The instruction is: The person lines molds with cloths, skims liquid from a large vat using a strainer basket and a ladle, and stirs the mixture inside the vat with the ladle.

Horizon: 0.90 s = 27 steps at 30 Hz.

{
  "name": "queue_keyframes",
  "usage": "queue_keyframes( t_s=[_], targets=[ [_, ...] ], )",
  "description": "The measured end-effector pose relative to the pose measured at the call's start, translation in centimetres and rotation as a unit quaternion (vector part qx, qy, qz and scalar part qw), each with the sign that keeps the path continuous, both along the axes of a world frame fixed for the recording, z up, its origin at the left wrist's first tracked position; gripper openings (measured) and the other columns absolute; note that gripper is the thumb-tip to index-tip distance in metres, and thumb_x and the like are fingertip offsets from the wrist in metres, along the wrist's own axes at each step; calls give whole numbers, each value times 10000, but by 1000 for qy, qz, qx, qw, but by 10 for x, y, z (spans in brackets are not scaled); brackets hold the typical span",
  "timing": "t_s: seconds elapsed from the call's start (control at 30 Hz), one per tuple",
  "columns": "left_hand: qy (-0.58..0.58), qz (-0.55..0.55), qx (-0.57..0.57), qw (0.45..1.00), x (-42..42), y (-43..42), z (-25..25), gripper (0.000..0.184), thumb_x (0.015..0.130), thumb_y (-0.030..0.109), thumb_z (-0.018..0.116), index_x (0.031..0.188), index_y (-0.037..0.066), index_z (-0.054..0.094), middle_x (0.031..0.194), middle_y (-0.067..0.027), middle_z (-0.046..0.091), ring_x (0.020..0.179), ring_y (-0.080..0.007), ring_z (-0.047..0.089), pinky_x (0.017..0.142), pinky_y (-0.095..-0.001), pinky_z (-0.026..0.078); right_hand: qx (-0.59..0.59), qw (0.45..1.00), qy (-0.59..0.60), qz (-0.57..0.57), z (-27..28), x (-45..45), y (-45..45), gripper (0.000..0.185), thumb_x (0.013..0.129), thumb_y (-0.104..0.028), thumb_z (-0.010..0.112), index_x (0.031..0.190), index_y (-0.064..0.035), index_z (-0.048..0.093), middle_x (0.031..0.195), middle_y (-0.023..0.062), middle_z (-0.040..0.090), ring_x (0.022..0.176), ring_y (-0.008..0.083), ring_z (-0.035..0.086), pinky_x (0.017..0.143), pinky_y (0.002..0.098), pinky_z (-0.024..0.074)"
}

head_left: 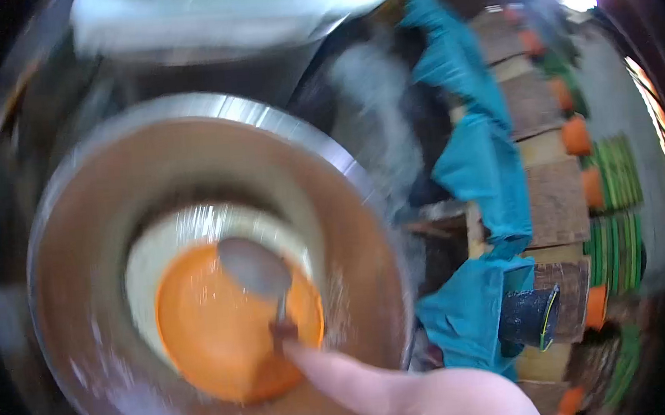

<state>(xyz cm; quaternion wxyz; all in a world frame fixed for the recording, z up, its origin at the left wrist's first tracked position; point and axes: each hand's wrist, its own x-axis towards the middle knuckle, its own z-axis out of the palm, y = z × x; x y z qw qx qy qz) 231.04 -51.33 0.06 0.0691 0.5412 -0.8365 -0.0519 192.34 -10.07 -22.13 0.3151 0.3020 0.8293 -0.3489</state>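
A wide metal pot (pixel 360 267) fills the left half of the view, with pale liquid (pixel 147 297) at its bottom. Inside it sits a round orange bowl (pixel 203 340). My right hand (pixel 352 379) reaches in from the lower right, closed round the dark handle of a metal ladle (pixel 253 267). The ladle's round head is over the orange bowl; motion blur hides whether they touch. A blurred pinkish patch shows beside the pot at the bottom left edge, and I cannot make out whether it is my left hand.
Teal cloth (pixel 488 173) hangs along wooden boards (pixel 555 199) at the right. A dark bucket (pixel 529 317) stands by the cloth. Beyond are orange containers (pixel 577 136) and green slatted items (pixel 615 172). A pale, blurred container (pixel 226 14) lies past the pot's top edge.
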Motion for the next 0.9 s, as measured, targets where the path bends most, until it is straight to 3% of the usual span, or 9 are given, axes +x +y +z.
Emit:
queue_keyframes(
  t_s=[0.03,0.1,0.13,0.3,0.37,0.4,0.47,0.67,0.9],
  targets=[
    [-11,-57,0,998,10,-20,17,478,1007,322,448,1328,-27,509,1290,-261,554,1207,-386,524,997,-433,414,18,1000,8,9,-10,-7,0,349,807,-290,636,1055,-47,600,920,179,669,849,325,654,746,443,519],
    [-2,114,54,992,-66,11,66,522,1018,366,415,1295,-67,512,1251,-303,555,1160,-415,545,988,-435,417,18,1000,17,8,-26,-30,0,378,823,-271,619,1115,-39,560,1002,213,666,909,367,653,778,472,519],
    [-8,137,29,990,-68,7,72,626,1007,434,432,1254,-135,508,1198,-364,557,1106,-465,563,962,-449,432,109,985,70,112,-13,-37,-16,263,838,-281,614,962,-51,591,801,125,654,786,304,647,687,410,513],
    [-54,147,22,987,-98,17,103,702,993,509,425,1268,-133,500,1217,-346,563,1122,-447,562,960,-425,422,52,978,90,180,-53,-18,-20,294,786,-194,632,937,54,587,685,167,645,495,238,623,468,382,515],
    [-51,142,21,988,-95,21,98,694,993,503,431,1270,-130,501,1221,-337,566,1124,-441,564,957,-419,422,-36,989,-86,119,-30,-13,-39,376,759,-268,662,957,48,613,936,248,687,869,376,682,783,434,539],
    [-37,153,32,987,-100,22,102,691,993,500,432,1269,-130,502,1231,-330,565,1137,-433,559,961,-416,418,-29,988,-94,118,-50,0,-35,376,759,-268,662,957,48,613,936,248,687,869,376,682,783,434,539],
    [-2,149,44,988,-106,27,101,686,994,494,433,1271,-130,502,1258,-318,555,1176,-423,537,976,-408,403,-6,970,-77,231,-76,21,-37,314,751,-234,669,884,48,631,833,213,693,721,314,695,653,412,557],
    [-47,153,13,987,-113,26,103,700,995,506,417,1247,-140,515,1232,-344,554,1162,-449,528,972,-430,400,-191,921,-291,174,-76,80,-48,200,772,-192,640,758,8,647,650,149,661,510,246,633,467,397,497],
    [-35,139,8,990,-126,29,103,683,989,525,406,1174,-113,561,1073,-351,608,1007,-498,576,862,-488,436,-268,852,-389,225,28,85,-49,259,822,-170,595,594,-45,590,550,90,578,417,170,544,384,311,428]
  ],
)
